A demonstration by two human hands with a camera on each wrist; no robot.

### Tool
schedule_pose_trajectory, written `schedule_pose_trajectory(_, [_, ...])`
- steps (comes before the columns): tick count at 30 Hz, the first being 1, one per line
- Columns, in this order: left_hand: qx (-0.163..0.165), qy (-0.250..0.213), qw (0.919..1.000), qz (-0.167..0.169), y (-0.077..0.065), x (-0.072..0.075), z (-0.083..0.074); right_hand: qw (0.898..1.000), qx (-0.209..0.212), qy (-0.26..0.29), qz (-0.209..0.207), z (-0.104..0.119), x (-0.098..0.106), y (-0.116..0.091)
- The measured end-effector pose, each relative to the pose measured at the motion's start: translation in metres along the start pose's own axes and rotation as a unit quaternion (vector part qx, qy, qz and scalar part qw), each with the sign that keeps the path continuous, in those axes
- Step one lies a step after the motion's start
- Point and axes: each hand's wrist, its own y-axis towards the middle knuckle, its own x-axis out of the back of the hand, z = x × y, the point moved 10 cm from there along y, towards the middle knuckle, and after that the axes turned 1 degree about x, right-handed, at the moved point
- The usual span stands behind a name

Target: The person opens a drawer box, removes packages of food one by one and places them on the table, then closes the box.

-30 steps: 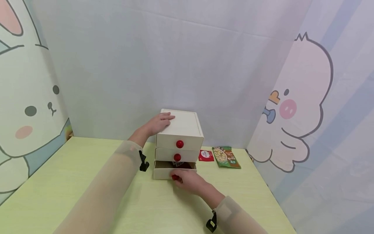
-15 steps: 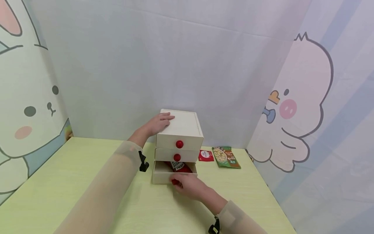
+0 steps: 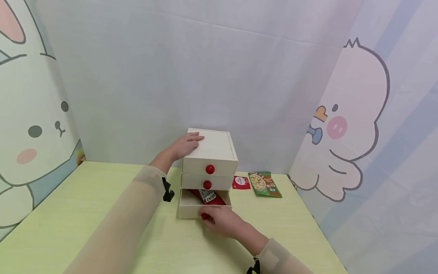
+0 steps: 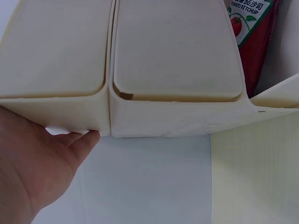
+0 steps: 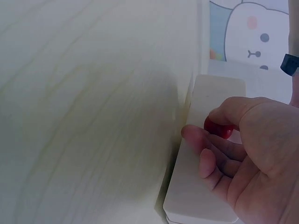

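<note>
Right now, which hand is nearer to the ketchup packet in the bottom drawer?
The right hand is nearer: it pinches the red knob of the bottom drawer, just in front of the ketchup packet. The left hand rests on top of the cabinet, higher and farther away.

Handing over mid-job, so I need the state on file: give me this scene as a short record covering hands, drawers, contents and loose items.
Left hand: rests on the cabinet top, at its left edge
Right hand: grips the bottom drawer's red knob
Top drawer: closed
Middle drawer: closed
Bottom drawer: pulled open
Contents seen: ketchup packet in the bottom drawer
Loose items: red sachet and green pouch, on the table right of the cabinet
</note>
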Motion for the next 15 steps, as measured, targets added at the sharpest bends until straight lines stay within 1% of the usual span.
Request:
schedule_pose_trajectory(8, [-0.002, -0.001, 1.0, -0.002, 0.0007, -0.0001, -0.0012, 1.0, -0.001, 0.006, 0.008, 0.0053, 0.001, -0.0061])
schedule_pose_trajectory(15, [-0.004, 0.0, 1.0, -0.003, 0.0008, -0.0006, -0.0005, 1.0, -0.011, 0.005, 0.009, 0.0092, -0.0032, -0.0099])
